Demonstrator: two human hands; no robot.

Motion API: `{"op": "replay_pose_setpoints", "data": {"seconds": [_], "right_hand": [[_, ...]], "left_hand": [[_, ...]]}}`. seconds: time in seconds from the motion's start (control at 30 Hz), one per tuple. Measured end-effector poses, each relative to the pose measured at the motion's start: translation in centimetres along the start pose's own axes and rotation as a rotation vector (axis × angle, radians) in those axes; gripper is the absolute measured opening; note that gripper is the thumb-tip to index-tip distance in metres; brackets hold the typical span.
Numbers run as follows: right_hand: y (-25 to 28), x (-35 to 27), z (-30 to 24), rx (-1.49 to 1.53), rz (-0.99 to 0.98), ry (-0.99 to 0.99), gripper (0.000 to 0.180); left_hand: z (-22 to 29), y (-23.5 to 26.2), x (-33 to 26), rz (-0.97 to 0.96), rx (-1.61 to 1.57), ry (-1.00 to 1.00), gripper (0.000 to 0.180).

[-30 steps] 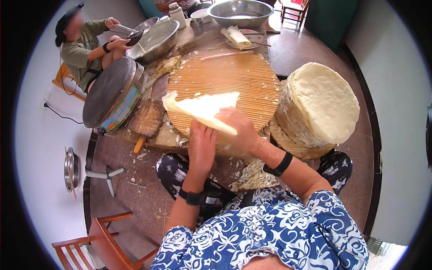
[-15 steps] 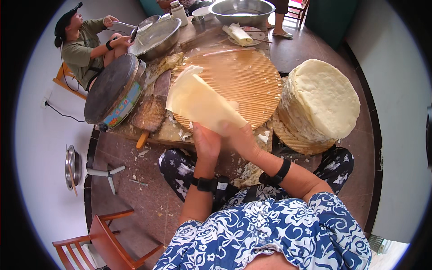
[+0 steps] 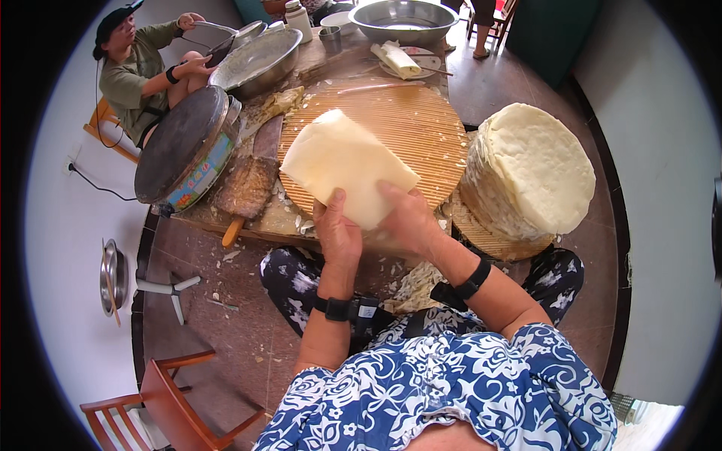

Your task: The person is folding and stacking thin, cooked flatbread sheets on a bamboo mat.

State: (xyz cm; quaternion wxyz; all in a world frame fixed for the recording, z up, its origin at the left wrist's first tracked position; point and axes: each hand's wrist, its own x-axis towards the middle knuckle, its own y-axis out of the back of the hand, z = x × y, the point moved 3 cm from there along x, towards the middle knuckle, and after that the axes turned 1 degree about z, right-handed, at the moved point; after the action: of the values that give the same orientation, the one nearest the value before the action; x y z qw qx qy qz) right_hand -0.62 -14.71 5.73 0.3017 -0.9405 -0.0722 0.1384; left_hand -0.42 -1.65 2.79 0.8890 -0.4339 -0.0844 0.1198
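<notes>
A pale folded flatbread [image 3: 346, 161] is held up over the near part of a round ridged board [image 3: 421, 120]. My left hand [image 3: 338, 229] grips its near edge, thumb on top and fingers underneath. At its near right corner, my right hand [image 3: 410, 218] is closed on the flatbread too, its fingertips partly hidden. A tall stack of round pale flatbreads [image 3: 538, 169] stands to the right, on another ridged mat [image 3: 492, 233].
At left are a round dark griddle [image 3: 184, 146] and a crusted brown paddle [image 3: 248, 188] with an orange handle. Behind stand a batter-smeared metal bowl [image 3: 259, 64], a wide steel basin [image 3: 404, 22] and a plate [image 3: 425, 64] with a roll. Another person [image 3: 143, 68] sits at far left.
The flatbread has gone from a narrow slanted fold to a wider, flatter sheet. My left thumb now shows on top of it. The seated person's hands and pan have shifted slightly.
</notes>
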Motion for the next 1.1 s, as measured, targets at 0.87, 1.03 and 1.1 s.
{"op": "replay_pose_setpoints", "data": {"seconds": [0.87,1.03,1.1], "right_hand": [[3.8,-0.6,-5.0,-0.297,-0.270,-0.102,0.033],[4.3,-0.5,-6.6,-0.370,-0.240,-0.076,0.032],[4.0,-0.4,-8.3,-0.400,-0.214,-0.041,0.032]], "left_hand": [[2.1,-1.6,2.9,-0.281,-0.025,0.186,0.052],[0.4,-2.4,4.2,-0.275,-0.019,0.223,0.053],[0.5,-4.1,4.7,-0.417,-0.108,0.263,0.060]]}}
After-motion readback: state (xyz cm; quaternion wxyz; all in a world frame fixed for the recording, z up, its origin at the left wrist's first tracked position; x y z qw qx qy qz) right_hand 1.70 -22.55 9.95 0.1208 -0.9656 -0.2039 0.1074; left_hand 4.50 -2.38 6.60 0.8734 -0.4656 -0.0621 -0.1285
